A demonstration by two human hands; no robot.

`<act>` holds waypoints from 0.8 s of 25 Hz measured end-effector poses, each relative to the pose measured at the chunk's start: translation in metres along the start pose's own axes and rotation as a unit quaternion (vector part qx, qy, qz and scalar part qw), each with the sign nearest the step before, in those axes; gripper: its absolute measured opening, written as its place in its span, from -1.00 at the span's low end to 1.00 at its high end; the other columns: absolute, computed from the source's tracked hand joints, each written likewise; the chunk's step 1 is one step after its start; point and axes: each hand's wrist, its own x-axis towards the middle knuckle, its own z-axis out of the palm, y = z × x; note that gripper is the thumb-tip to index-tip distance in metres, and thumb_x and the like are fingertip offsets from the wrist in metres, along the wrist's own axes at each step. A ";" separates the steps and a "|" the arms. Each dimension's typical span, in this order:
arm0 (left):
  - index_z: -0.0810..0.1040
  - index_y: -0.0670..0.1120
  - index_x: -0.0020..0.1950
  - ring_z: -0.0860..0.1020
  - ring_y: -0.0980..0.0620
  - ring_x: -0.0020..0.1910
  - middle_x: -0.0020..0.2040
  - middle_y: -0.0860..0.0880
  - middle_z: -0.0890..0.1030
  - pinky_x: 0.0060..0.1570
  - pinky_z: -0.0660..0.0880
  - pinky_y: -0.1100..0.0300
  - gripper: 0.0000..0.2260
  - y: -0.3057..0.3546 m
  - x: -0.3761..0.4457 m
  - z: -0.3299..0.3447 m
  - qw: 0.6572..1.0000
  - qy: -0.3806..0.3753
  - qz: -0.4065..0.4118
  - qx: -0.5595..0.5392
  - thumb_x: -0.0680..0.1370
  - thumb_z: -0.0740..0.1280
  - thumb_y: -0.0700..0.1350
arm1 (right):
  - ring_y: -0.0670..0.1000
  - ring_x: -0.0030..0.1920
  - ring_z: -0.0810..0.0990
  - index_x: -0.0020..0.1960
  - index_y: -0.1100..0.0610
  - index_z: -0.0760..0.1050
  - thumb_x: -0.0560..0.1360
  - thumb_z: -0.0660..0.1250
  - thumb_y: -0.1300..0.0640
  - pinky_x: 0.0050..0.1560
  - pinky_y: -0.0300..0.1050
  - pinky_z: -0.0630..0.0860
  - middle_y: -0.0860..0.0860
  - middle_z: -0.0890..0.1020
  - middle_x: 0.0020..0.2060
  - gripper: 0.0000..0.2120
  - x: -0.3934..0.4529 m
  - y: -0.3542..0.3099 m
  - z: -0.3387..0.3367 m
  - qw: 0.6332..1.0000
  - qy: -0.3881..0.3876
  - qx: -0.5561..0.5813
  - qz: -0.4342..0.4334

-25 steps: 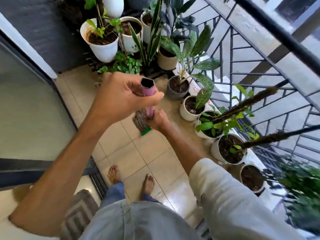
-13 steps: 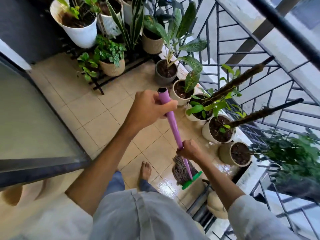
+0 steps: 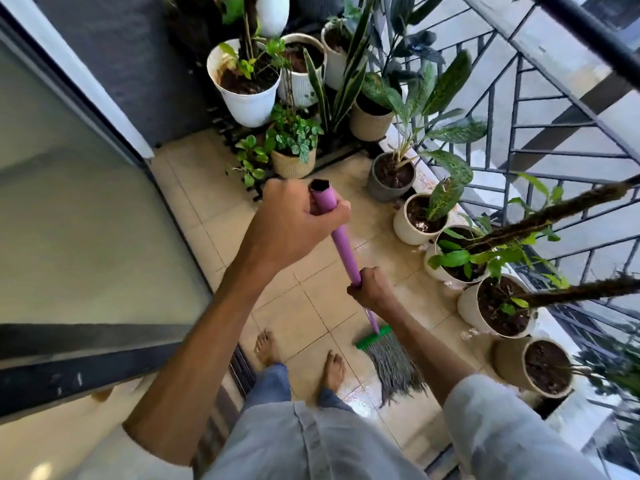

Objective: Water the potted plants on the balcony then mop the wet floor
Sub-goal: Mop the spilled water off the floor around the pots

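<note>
A: We log the grip first. Left hand [image 3: 294,223] is wrapped round the top end of the purple mop handle [image 3: 341,242]; right hand [image 3: 372,289] is clenched round the shaft lower down, just above the mop head.

B: Why split like that, in our reading?

A: We judge the upper hand acts as the pivot and the lower one drives the stroke. Both are needed for control close to the pots.

B: Axis?

A: The handle's long axis runs from the open top end, near the camera, down and to the right to the green clamp [image 3: 374,337]. It is steeply tilted, not upright. The grey mop strands [image 3: 394,367] trail from the clamp toward the person, lying on the tiled floor [image 3: 308,317].

B: Location of the head?

A: On the floor, just beside the right foot [image 3: 334,370], between the feet and the row of potted plants [image 3: 415,220] along the railing [image 3: 540,109]. Tiles there look glossy, so we take them as wet.

B: Stage?

A: Soil looks dark and damp; we judge watering done, mopping under way.
</note>
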 end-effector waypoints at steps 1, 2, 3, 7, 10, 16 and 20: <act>0.74 -0.09 -0.19 0.65 0.03 -0.37 -0.43 -0.02 0.66 -0.38 0.46 0.39 -0.82 0.000 0.003 -0.021 1.000 0.013 0.017 0.015 0.55 0.49 -0.03 | 0.12 -0.14 0.63 0.22 0.31 0.67 0.60 0.41 0.15 -0.19 -0.15 0.46 0.18 0.71 -0.04 -0.72 0.013 -0.025 -0.006 1.000 0.009 0.007 -0.017; 0.74 -0.09 -0.20 0.63 0.02 -0.36 -0.43 0.00 0.65 -0.38 0.42 0.42 -0.82 -0.001 0.007 -0.042 0.999 0.024 0.029 0.028 0.56 0.49 -0.04 | 0.11 -0.16 0.63 0.20 0.31 0.68 0.60 0.40 0.17 -0.21 -0.16 0.45 0.18 0.72 -0.05 -0.74 0.024 -0.053 -0.014 0.999 0.015 0.013 -0.032; 0.74 -0.10 -0.20 0.63 0.01 -0.34 -0.43 0.01 0.65 -0.37 0.41 0.42 -0.81 -0.001 0.010 -0.061 0.998 0.035 0.040 0.034 0.56 0.48 -0.04 | 0.09 -0.20 0.61 0.17 0.31 0.70 0.59 0.39 0.19 -0.25 -0.19 0.45 0.19 0.73 -0.09 -0.75 0.035 -0.079 -0.023 0.998 0.023 0.021 -0.050; 0.77 -0.09 -0.13 0.69 0.08 -0.28 -0.30 0.04 0.74 -0.25 0.53 0.35 -0.82 -0.006 0.034 -0.124 0.990 0.112 0.070 0.043 0.57 0.47 -0.02 | 0.27 -0.18 0.65 0.03 0.39 0.69 0.57 0.39 0.20 -0.32 -0.06 0.41 0.28 0.68 -0.20 -0.77 0.072 -0.173 -0.063 0.990 0.087 0.037 -0.109; 0.76 -0.08 -0.11 0.72 0.22 -0.23 -0.23 0.08 0.77 -0.22 0.49 0.48 -0.86 -0.012 0.053 -0.156 0.988 0.133 0.081 0.002 0.57 0.48 -0.05 | 0.35 0.04 0.69 0.14 0.38 0.69 0.59 0.39 0.13 0.03 0.14 0.57 0.35 0.72 0.00 -0.69 0.097 -0.227 -0.088 0.984 0.118 0.031 -0.129; 0.77 0.02 -0.07 0.75 0.21 -0.12 -0.11 0.13 0.79 -0.07 0.57 0.47 -0.97 -0.057 0.070 -0.171 0.987 0.108 0.088 -0.083 0.55 0.54 -0.10 | 0.34 0.09 0.69 0.22 0.35 0.66 0.63 0.34 0.12 0.12 0.14 0.61 0.32 0.71 0.08 -0.67 0.114 -0.258 -0.092 0.984 0.126 0.007 -0.128; 0.79 0.12 -0.07 0.71 0.13 -0.16 -0.08 0.05 0.79 -0.13 0.58 0.29 -0.88 -0.091 0.072 -0.151 0.977 0.080 0.050 -0.190 0.55 0.56 -0.12 | 0.29 0.05 0.73 0.21 0.31 0.68 0.63 0.33 0.17 0.07 0.13 0.65 0.28 0.74 0.04 -0.72 0.113 -0.222 -0.075 0.991 0.085 0.010 -0.108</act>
